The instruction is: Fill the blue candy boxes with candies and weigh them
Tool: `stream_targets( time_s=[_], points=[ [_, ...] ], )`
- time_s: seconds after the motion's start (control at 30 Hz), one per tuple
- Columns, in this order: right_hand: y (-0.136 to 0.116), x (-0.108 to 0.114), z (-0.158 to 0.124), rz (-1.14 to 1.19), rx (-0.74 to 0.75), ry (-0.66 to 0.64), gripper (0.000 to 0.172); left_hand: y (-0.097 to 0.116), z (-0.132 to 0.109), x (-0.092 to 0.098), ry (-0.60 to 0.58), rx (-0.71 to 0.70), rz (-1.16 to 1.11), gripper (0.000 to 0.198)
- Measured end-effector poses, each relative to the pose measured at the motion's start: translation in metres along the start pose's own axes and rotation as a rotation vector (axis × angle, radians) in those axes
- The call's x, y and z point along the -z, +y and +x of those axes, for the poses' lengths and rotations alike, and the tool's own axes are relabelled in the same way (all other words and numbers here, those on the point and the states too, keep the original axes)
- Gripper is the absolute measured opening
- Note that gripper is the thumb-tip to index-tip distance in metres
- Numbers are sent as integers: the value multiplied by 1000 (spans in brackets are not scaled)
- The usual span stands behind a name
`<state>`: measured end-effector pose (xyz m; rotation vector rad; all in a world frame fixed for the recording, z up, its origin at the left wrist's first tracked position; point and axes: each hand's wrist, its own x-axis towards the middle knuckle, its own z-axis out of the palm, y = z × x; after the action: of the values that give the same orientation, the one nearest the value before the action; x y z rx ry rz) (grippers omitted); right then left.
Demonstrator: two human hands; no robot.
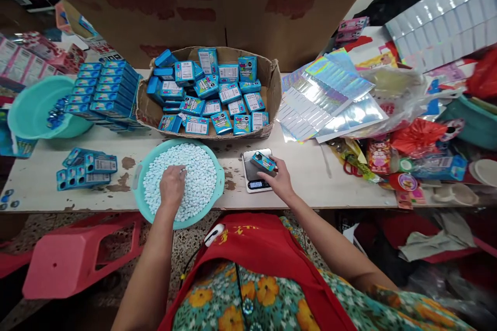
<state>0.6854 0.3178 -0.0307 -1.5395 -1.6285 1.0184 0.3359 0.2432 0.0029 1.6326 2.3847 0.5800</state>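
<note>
Apron (256,248) of red cloth nearest, worn over a flowered dress, with a pink plastic stool (77,258) on the floor off to the left.

Just beyond, at the near edge of the desk (349,191), left hand (173,186) palm-down in a teal basin (218,186) heaped with small pale-blue tablets (198,176). Fingers bunched and dipped into the heap; holding a pinch or not, cannot tell. To the right, right hand (280,182) closed around a small blue box (263,161), gripping its near end and keeping it tilted on or just over the pan of a little digital scale (253,178) standing just beside the basin.

Probably best done this way: rest the box on the pan without pressing down, to avoid adding the hand's weight to the reading. Keep the display uncovered. Bring tablets across in small pinches, low and close, to avoid scattering any over the gap between basin and scale.

Left of the basin, flat blue boxes (87,168) lying in a loose bunch. Farther back, a cardboard tray (274,88) full of jumbled blue boxes (229,94), with a neat stack of boxes (103,90) to its left and a second teal bowl (27,108) at the far left. Holographic sticker sheets (330,93) fanned out to the right. Behind everything, a large brown carton (233,0).
</note>
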Motion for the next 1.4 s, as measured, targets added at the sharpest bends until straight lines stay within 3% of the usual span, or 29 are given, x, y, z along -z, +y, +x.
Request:
stream_targets(
  time_s=[0.1,0.27,0.37,0.47,0.57,0.67,1.0,1.4],
  points=[
    [-5,-4,11,-35,-10,-3,49,-3,1,7,23,221,-304,27],
    [-52,-1,12,-61,143,-56,40,-1,6,30,129,700,-1283,36],
    [-97,-12,6,-70,299,-181,37,21,12,46,56,827,-1640,34],
    [-137,-35,1,-107,438,-332,34,56,20,58,24,787,-1796,45],
    [-163,-63,-1,-187,530,-425,32,86,27,65,170,651,-1771,46],
    [-177,-83,-1,-304,543,-447,29,99,30,69,320,585,-1633,44],
    [-198,-100,2,-472,516,-494,33,94,29,69,439,395,-1417,30],
    [-216,-109,7,-515,520,-515,35,81,40,75,575,463,-1414,30]
  ],
)
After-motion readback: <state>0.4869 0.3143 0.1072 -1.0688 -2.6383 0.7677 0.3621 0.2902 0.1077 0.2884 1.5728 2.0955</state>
